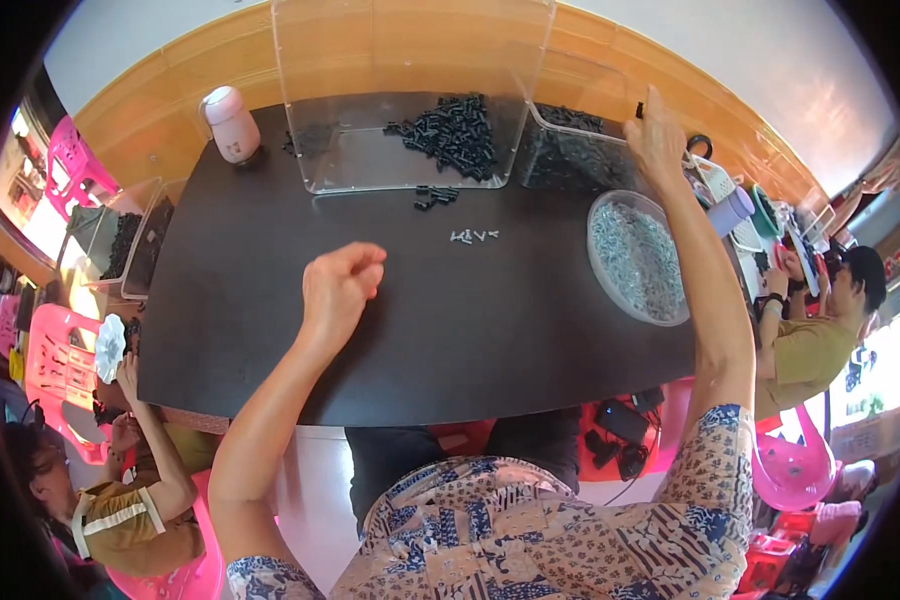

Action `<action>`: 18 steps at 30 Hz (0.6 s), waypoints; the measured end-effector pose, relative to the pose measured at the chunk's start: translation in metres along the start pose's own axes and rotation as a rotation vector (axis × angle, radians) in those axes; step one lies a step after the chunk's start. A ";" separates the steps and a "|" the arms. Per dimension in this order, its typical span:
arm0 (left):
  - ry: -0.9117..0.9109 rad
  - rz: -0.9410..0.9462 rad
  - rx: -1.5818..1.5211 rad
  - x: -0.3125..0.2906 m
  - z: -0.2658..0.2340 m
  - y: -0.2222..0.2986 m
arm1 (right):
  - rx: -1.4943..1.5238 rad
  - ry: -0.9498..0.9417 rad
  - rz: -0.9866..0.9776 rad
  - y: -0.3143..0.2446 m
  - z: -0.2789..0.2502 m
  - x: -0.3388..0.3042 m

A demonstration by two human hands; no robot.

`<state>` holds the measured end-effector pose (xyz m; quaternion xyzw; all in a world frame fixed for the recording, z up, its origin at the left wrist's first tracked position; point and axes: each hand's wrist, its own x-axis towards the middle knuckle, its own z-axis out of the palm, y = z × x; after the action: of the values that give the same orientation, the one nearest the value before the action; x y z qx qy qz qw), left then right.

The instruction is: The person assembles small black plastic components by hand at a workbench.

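Note:
My left hand (340,285) is above the middle of the dark table with its fingers curled in; whatever they hold, if anything, is hidden. Reaching far right, my right hand (658,145) is over the edge of a clear bin (570,130) of black parts. A small black part (639,110) shows at its fingertips. A pile of black plastic parts (450,135) lies in the large clear tub (345,185), with several more black pieces (435,197) just in front. Between my hands lie several small silvery screws (473,236). A round tub (598,255) holds many more silvery pieces, beneath my right forearm.
A pink bottle (233,125) stands at the table's far left corner. Beyond the right edge are a purple bottle (732,210) and a black tape roll (700,146). Co-workers sit at left (120,520) and right (815,350). Clear bins (135,290) stand beside the table's left edge.

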<state>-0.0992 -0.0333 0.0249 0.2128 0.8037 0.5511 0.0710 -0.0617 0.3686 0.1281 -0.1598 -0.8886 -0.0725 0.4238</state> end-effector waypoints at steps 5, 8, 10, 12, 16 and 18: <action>0.147 0.387 0.336 0.055 0.018 -0.024 | -0.020 0.187 -0.282 -0.029 -0.002 -0.027; 0.149 0.401 0.439 0.076 0.033 -0.020 | 0.093 0.197 -0.357 -0.046 -0.009 -0.038; 0.164 0.458 0.547 0.091 0.045 -0.025 | 0.172 0.177 -0.337 -0.048 -0.006 -0.045; 0.154 0.439 0.551 0.101 0.056 -0.031 | 0.288 0.168 -0.347 -0.053 -0.006 -0.053; 0.108 0.399 0.642 0.107 0.061 -0.031 | 0.462 0.091 -0.393 -0.074 -0.010 -0.076; 0.095 0.395 0.649 0.106 0.060 -0.030 | 0.504 0.031 -0.394 -0.083 -0.010 -0.086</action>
<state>-0.1818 0.0536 -0.0125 0.3492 0.8823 0.2804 -0.1451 -0.0321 0.2691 0.0684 0.1267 -0.8858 0.0669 0.4415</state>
